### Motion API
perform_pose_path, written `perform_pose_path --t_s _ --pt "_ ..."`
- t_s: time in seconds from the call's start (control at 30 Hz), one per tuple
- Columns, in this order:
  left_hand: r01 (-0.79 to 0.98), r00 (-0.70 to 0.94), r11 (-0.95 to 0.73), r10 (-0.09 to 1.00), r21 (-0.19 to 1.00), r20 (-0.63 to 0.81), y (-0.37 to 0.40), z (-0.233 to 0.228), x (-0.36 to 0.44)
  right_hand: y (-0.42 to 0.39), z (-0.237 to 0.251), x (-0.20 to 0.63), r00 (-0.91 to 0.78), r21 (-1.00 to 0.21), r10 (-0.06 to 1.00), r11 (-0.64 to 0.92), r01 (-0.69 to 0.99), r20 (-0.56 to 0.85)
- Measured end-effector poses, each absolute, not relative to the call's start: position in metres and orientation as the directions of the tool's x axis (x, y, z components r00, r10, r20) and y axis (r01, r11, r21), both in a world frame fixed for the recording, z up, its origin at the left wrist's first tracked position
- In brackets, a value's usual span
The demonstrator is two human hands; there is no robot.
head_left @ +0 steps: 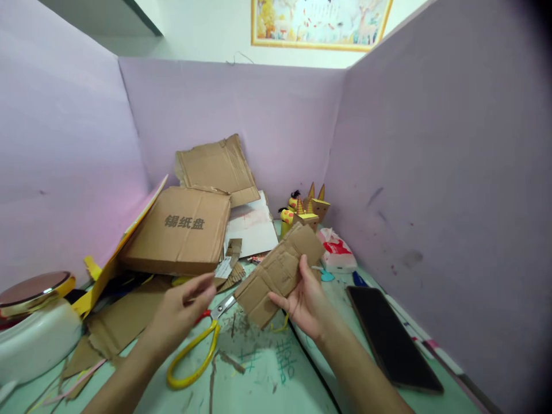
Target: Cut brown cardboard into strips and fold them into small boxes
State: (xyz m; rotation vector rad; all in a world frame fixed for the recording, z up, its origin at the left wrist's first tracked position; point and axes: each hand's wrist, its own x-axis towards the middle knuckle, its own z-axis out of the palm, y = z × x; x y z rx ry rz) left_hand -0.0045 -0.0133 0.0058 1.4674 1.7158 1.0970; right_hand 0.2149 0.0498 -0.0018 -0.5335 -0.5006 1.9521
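Observation:
My right hand (304,302) holds a creased piece of brown cardboard (278,270) from beneath, lifted above the green table (259,379). My left hand (183,310) hovers just left of it, fingers loosely curled, holding nothing; its fingertips point toward the cardboard's lower left edge. Under the left hand lie scissors (200,348) with yellow handles on the table, blades pointing toward the cardboard.
A flat cardboard box (181,230) with printed characters and more cardboard sheets (215,167) lean at the back. A dark tablet (390,339) lies at right, a tissue pack (338,253) and small cardboard figures (308,210) behind. A white round appliance (32,333) stands at left. Purple partitions enclose the table.

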Motion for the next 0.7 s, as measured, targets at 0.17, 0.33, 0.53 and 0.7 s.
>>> perform_pose_path --t_s 0.17,0.33,0.53,0.7 --pt "0.071 0.029 0.266 0.963 0.961 -0.268 0.008 0.001 0.039 0.049 -0.008 0.208 -0.54 -0.566 0.831 -0.512 -0.646 -0.136" --pt "0.037 -0.03 0.193 0.981 0.981 -0.192 0.008 -0.015 0.048 0.056 -0.011 0.211 -0.575 -0.524 0.792 -0.585 -0.619 -0.204" --pt "0.08 0.015 0.116 0.993 0.99 -0.117 0.003 -0.01 0.048 0.057 -0.006 0.216 -0.575 -0.573 0.78 -0.596 -0.562 -0.247" --pt "0.078 0.023 0.063 0.998 0.995 -0.065 0.001 -0.016 0.047 0.055 -0.009 0.213 -0.509 -0.776 0.817 -0.497 -0.387 -0.269"
